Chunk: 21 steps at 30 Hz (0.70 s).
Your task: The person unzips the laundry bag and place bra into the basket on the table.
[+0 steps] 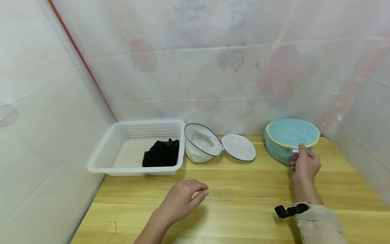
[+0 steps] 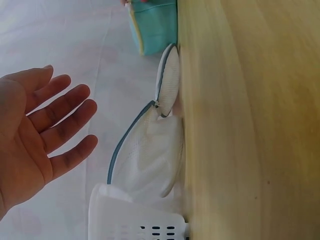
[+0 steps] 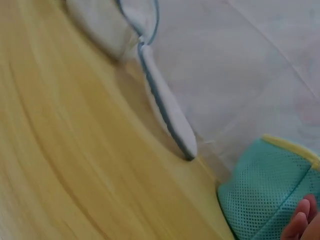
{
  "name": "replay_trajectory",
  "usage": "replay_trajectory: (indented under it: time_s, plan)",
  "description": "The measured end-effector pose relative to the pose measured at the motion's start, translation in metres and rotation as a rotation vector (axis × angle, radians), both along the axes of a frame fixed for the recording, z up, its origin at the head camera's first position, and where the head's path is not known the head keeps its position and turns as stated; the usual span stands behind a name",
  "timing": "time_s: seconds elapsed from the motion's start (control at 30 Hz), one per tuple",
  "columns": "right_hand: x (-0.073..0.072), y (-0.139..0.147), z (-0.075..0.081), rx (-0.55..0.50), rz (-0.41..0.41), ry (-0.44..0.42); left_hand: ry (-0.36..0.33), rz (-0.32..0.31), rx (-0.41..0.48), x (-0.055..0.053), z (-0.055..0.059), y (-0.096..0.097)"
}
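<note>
On the right of the table stands a round teal mesh laundry bag (image 1: 275,149) with yellow piping, its lid on top. My right hand (image 1: 306,166) grips the bag's front edge, thumb over the rim beside a white tab (image 1: 295,149). Its fingertips (image 3: 301,215) lie against the mesh side in the right wrist view. My left hand (image 1: 182,200) hovers above the table, fingers relaxed and holding nothing; the left wrist view shows its palm (image 2: 25,150). Nearer the middle sits a white mesh laundry bag (image 1: 198,154) with dark blue piping, its round lid (image 1: 238,147) folded out to the right.
A white plastic basket (image 1: 106,169) stands at the back left, touching or nearly touching the white bag. Black fabric (image 1: 161,154) lies inside it. Behind everything hangs a pale printed sheet (image 1: 195,84), with more sheeting at both sides of the wooden table (image 1: 243,196).
</note>
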State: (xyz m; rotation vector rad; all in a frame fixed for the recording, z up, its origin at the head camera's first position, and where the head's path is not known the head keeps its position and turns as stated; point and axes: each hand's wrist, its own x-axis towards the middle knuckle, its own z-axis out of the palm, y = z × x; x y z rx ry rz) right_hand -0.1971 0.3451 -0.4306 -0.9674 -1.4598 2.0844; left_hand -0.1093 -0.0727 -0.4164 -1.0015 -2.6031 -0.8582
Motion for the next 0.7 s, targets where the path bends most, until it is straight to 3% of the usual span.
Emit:
replay_trajectory:
  time_s: [0.13,0.27,0.33,0.5,0.7]
  plan:
    - [-0.003,0.005,-0.003,0.016,0.032,-0.047,-0.024,0.003,-0.013,0.0,0.002,0.0]
    - [0.0,0.004,-0.006,-0.095,0.055,-0.043,-0.049,0.013,-0.019,0.001,0.003,0.0]
    - [0.006,-0.004,-0.011,-0.162,0.004,-0.013,-0.071,0.014,-0.025,0.001,0.003,-0.002]
    - [0.022,-0.058,-0.02,-0.19,-0.127,0.082,-0.121,0.03,-0.01,-0.002,0.004,-0.004]
    - [0.043,-0.124,-0.016,-0.214,-0.019,0.086,-0.152,0.038,0.006,-0.001,0.003,-0.002]
